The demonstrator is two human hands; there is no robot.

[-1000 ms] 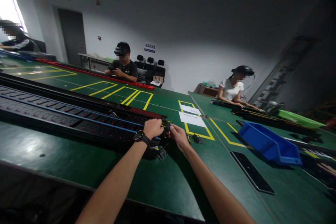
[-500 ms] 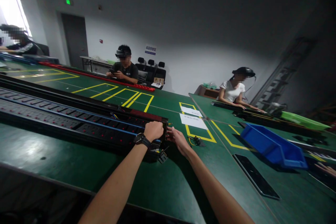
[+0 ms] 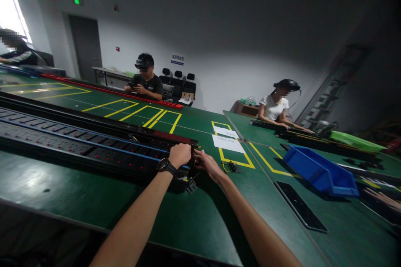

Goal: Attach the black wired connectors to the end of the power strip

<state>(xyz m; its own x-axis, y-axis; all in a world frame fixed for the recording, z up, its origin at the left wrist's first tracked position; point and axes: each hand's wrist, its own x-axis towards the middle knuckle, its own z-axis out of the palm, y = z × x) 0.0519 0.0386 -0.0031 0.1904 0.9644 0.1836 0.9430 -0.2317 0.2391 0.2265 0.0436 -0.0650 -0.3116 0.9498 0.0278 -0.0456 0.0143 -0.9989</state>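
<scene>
A long black power strip housing [image 3: 103, 156], with rows of sockets, red dots and blue rails, runs in from the left. At its near right end my left hand [image 3: 181, 155], wearing a black watch [image 3: 163, 164], is closed in a fist shape. Its fingertips are hidden behind the knuckles. My right hand [image 3: 208, 164] comes from the other side with bent fingers drawn together at the housing's end. What lies between the fingertips is too dark to make out. Below my left hand, a small grey part [image 3: 191, 187] sticks out beside loose wires.
To the right are a small black part with wires [image 3: 232, 167], paper sheets [image 3: 228, 143], a phone [image 3: 300, 206] and a blue bin [image 3: 319, 171]. A green tray [image 3: 357, 141] stands farther off. Co-workers sit around the green table [image 3: 78, 206]; another person's hand [image 3: 382, 200] shows at right.
The whole view has shifted slightly. Both hands stay at the housing's end, with the right fingers changing their pose a little.
</scene>
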